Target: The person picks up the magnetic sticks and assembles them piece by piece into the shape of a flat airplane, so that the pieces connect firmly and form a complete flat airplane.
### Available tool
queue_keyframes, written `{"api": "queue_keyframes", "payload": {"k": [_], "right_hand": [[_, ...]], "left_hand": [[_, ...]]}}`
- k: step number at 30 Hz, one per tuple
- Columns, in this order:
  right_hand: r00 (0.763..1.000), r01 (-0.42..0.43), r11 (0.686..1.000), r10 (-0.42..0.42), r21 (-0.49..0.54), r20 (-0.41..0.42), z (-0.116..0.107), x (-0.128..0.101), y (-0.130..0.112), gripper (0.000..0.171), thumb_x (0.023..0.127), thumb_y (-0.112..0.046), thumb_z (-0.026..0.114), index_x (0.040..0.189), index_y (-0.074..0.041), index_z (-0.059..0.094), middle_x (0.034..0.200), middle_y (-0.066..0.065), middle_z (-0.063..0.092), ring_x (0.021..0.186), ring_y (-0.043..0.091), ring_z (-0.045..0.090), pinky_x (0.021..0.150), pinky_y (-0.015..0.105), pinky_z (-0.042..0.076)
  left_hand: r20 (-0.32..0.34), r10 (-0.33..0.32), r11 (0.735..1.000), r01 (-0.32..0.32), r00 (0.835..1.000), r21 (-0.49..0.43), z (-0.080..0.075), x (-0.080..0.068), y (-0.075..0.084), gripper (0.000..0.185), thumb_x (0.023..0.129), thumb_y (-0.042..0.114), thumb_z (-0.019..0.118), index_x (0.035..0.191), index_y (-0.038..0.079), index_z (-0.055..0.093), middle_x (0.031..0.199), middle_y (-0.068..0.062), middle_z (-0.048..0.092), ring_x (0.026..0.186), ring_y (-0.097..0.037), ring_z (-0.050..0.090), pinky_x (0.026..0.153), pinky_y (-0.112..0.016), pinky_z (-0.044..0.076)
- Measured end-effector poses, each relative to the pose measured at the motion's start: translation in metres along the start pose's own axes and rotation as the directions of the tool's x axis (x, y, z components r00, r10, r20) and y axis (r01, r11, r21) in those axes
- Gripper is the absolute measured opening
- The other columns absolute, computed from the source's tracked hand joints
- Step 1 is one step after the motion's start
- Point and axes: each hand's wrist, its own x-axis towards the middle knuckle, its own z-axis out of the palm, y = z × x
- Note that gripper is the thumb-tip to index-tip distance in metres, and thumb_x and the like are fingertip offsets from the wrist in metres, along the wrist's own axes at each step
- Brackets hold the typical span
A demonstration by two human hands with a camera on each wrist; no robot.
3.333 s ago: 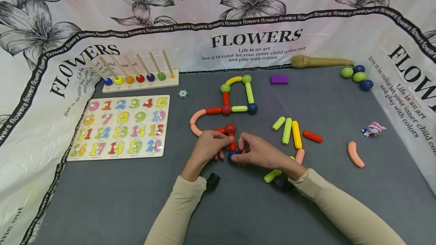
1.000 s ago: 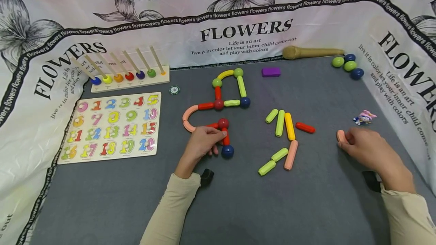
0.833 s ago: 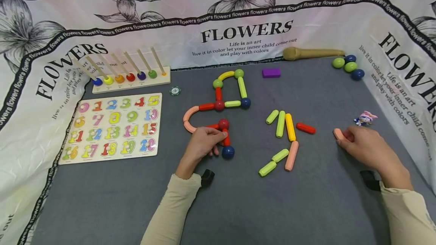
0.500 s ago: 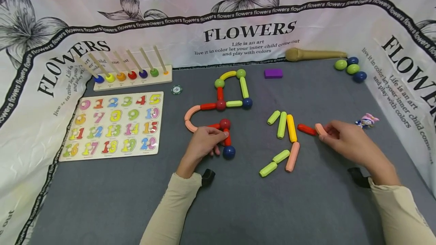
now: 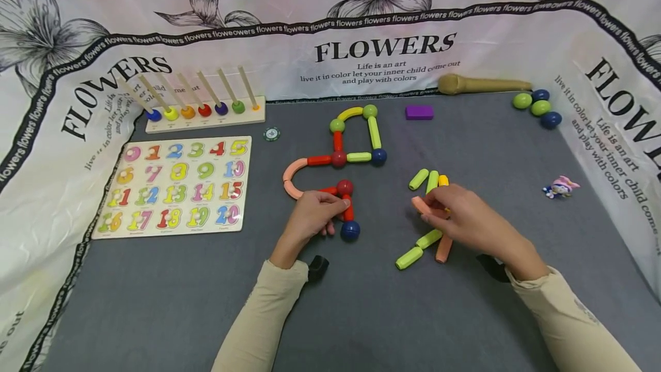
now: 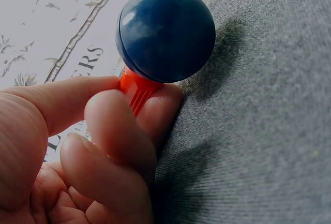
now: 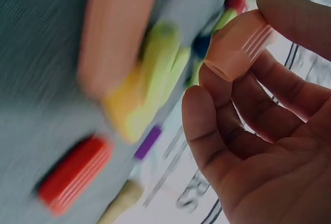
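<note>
My left hand (image 5: 308, 217) pinches a short red magnetic rod (image 5: 348, 209) at the lower end of a joined figure of rods and balls. A blue ball (image 6: 165, 33) is stuck on that rod's near end, and a red ball (image 5: 345, 187) sits at its other end. To the right, my right hand (image 5: 472, 223) holds a curved peach rod (image 7: 240, 45) between thumb and fingers, above several loose rods. Beneath this hand, a straight peach rod (image 5: 443, 250) and a yellow rod (image 5: 443, 180) are partly covered; the loose red rod (image 7: 76, 175) shows only in the right wrist view.
Light green rods (image 5: 409, 258) lie around the right hand. Farther off are a number board (image 5: 248, 188), a bead stand (image 5: 206, 121), a poker chip (image 5: 271, 134), a purple block (image 5: 419, 112), a wooden stick (image 5: 485, 84), loose balls (image 5: 551, 120) and a small figurine (image 5: 561, 187).
My right hand left the blue ball, took the curved peach rod from the table's right side and carried it left over the loose rods. My left hand stays on the red rod.
</note>
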Motion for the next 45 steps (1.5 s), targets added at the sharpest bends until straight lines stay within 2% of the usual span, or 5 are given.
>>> {"api": "queue_keyframes", "payload": {"k": [8,13,18,31,45], "right_hand": [[0.989,0.13,0.991,-0.129,-0.013,0.072,0.028,0.021,-0.03,0.013,0.101,-0.015,0.078,0.092,-0.015,0.069,0.078,-0.01,0.053,0.079,0.011,0.051,0.072,0.035,0.047],[0.961,0.259,0.966,-0.255,-0.021,0.104,0.044,0.026,-0.043,0.015,0.096,-0.01,0.082,0.093,-0.015,0.069,0.081,-0.012,0.053,0.078,0.009,0.05,0.072,0.033,0.047],[0.937,0.323,0.946,-0.319,-0.006,0.142,0.057,0.028,-0.052,0.016,0.094,-0.012,0.084,0.095,-0.014,0.068,0.083,-0.01,0.052,0.078,0.008,0.047,0.07,0.029,0.045],[0.933,0.325,0.945,-0.315,-0.036,0.173,0.072,0.029,-0.053,0.02,0.096,-0.016,0.083,0.092,-0.015,0.064,0.078,-0.012,0.045,0.072,0.007,0.043,0.066,0.026,0.04],[0.949,0.249,0.966,-0.257,0.067,0.184,0.067,0.026,-0.045,0.01,0.1,-0.016,0.078,0.101,-0.014,0.068,0.086,-0.011,0.05,0.071,0.005,0.045,0.064,0.026,0.045]], "left_hand": [[-0.005,0.007,1.0,-0.007,1.0,0.007,-0.001,0.003,-0.001,0.021,0.101,0.023,0.077,0.097,0.002,0.079,0.075,-0.008,0.07,0.044,-0.013,0.054,0.046,-0.024,0.047],[-0.005,0.007,1.0,-0.007,1.0,0.003,-0.001,0.003,-0.001,0.021,0.101,0.023,0.077,0.098,0.002,0.079,0.075,-0.007,0.07,0.043,-0.013,0.053,0.045,-0.023,0.046],[0.0,0.026,1.0,-0.026,1.0,-0.003,-0.001,0.002,-0.001,0.022,0.101,0.021,0.076,0.101,-0.001,0.078,0.075,-0.007,0.07,0.042,-0.011,0.052,0.045,-0.023,0.046],[0.0,0.011,1.0,-0.011,1.0,0.013,-0.001,0.002,-0.002,0.022,0.1,0.023,0.077,0.1,0.001,0.078,0.075,-0.007,0.071,0.042,-0.013,0.051,0.043,-0.023,0.043],[-0.005,0.022,0.999,-0.022,1.0,0.027,-0.001,0.002,-0.003,0.022,0.1,0.024,0.077,0.101,0.002,0.078,0.074,-0.006,0.071,0.042,-0.012,0.052,0.043,-0.023,0.042]]}}
